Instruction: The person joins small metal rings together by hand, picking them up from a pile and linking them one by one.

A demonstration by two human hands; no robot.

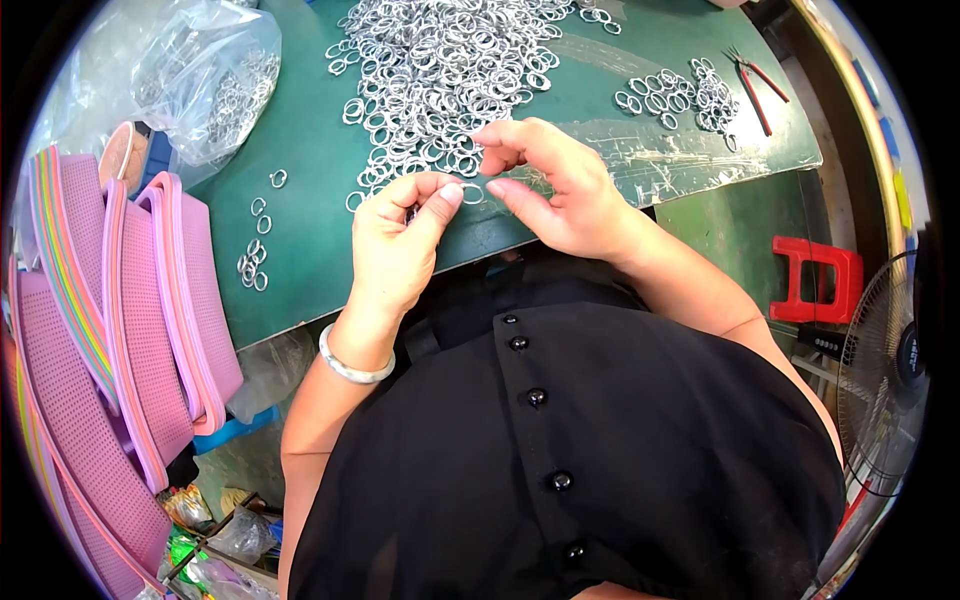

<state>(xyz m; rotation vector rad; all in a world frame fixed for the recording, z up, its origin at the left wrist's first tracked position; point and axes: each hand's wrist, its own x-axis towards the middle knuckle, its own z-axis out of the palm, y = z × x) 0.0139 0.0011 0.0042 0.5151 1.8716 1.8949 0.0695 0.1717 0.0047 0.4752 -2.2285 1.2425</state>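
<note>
My left hand (390, 240) pinches a small silver metal ring (475, 194) between thumb and fingertips, just above the near edge of the green table (310, 110). Facing it from the right, my right hand (570, 195) has thumb and fingers apart, with nothing seen between them; the thumb tip is close to the ring. Beyond both hands spreads a big heap of similar silver rings (440, 70). Several loose rings (253, 263) lie to the left of my left hand. A smaller group of rings (690, 95) lies on the right.
Red-handled pliers (757, 95) rest at the table's right end. A clear plastic bag of rings (225, 95) sits at the back left. Purple woven baskets (150, 330) crowd the left edge. On the right are a red stool (818, 280) and a fan (880, 370).
</note>
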